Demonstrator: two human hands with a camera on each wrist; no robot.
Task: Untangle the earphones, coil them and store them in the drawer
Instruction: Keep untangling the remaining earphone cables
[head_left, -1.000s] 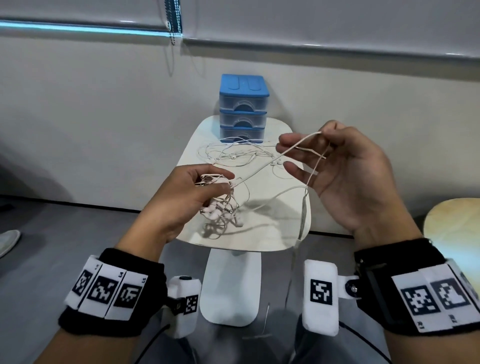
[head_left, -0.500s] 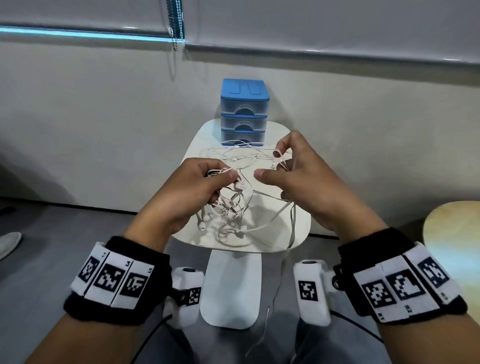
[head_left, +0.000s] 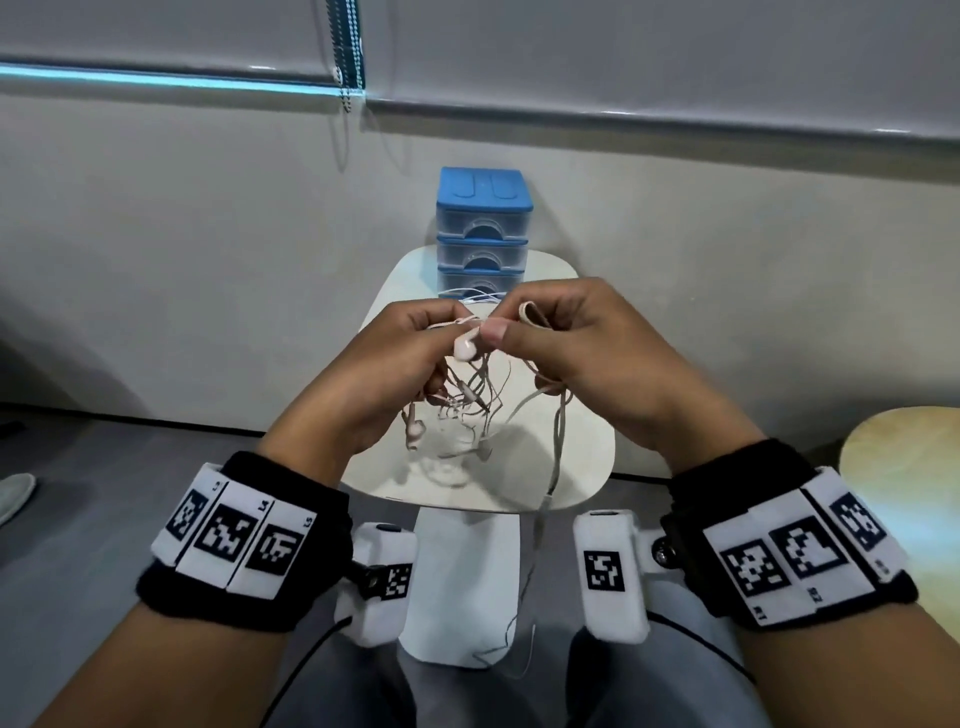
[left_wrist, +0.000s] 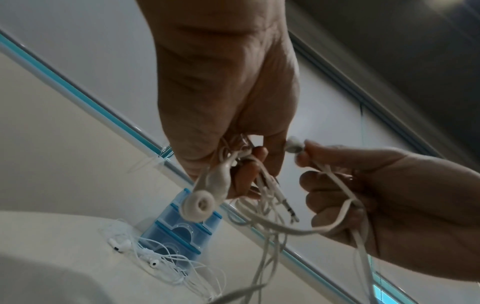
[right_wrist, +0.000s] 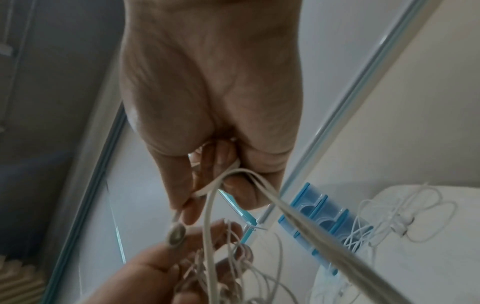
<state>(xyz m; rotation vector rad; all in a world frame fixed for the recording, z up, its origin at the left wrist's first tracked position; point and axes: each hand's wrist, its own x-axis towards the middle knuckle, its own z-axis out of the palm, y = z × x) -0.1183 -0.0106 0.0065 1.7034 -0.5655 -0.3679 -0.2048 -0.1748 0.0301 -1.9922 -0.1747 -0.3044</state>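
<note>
Our left hand grips the tangled pale flat-cable earphones; our right hand pinches one earbud, the blue three-drawer plastic cabinet at twelve o'clock.

Pale pinkish-white cable is seen on the held earphones. A blue top and clear drawers are shown on the drawer unit. Black-and-white square patterns are carried by the black wristbands.
</note>
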